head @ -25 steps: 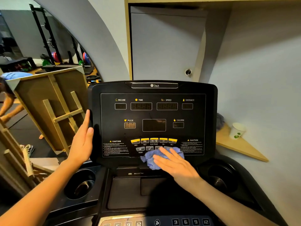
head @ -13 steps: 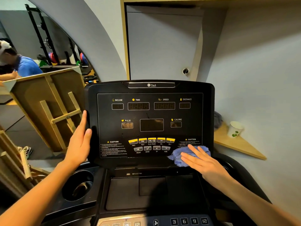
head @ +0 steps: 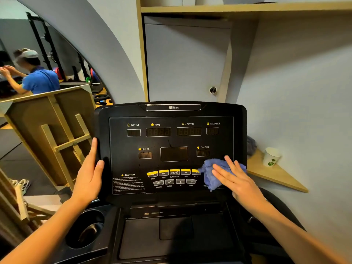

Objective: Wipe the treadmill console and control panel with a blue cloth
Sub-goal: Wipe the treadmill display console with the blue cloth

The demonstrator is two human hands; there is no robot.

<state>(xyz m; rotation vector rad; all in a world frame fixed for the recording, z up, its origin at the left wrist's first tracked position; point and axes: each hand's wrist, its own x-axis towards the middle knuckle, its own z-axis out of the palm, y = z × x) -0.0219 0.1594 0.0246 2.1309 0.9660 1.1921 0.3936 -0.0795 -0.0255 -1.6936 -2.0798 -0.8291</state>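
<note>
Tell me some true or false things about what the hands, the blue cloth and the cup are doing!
1. The right hand presses the blue cloth flat against the console. True.
2. The cloth is up over the TIME display. False: it lies at the lower right of the panel, beside the yellow buttons.
3. The left hand holds the console's left edge. True.
4. The paper cup sits in the treadmill's cup holder. False: it stands on the wooden shelf to the right.
5. The left hand holds a second cloth. False: it holds only the console's edge.
</note>
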